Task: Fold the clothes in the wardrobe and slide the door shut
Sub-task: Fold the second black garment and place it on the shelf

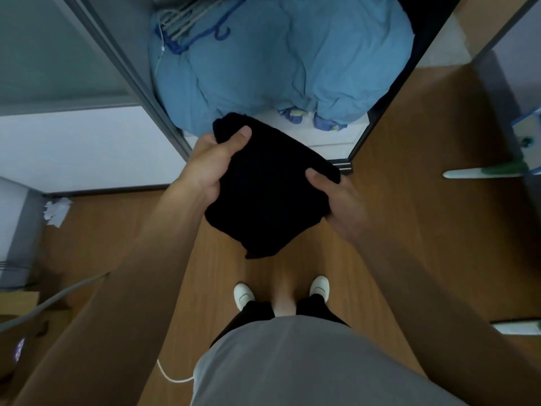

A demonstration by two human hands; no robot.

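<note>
1. A folded black fabric garment is being held in the air by both hands, above the brown wooden floor and just in front of the open wardrobe.
2. The garment's far left corner is being gripped by the left hand: the thumb is being pressed on top, while the fingers are being hidden beneath the cloth.
3. The garment's right edge is being gripped by the right hand in the same way, thumb on top and fingers underneath.
4. The inside of the wardrobe is being filled by a large rumpled light-blue quilt, and a bundle of grey and blue clothes hangers is being borne on its upper left part.
5. The opening is being bordered on the left by a grey-framed sliding door with a frosted panel.
6. A pair of white shoes is being worn on the floor below the garment; crumpled white paper is being left by the left wall.
</note>
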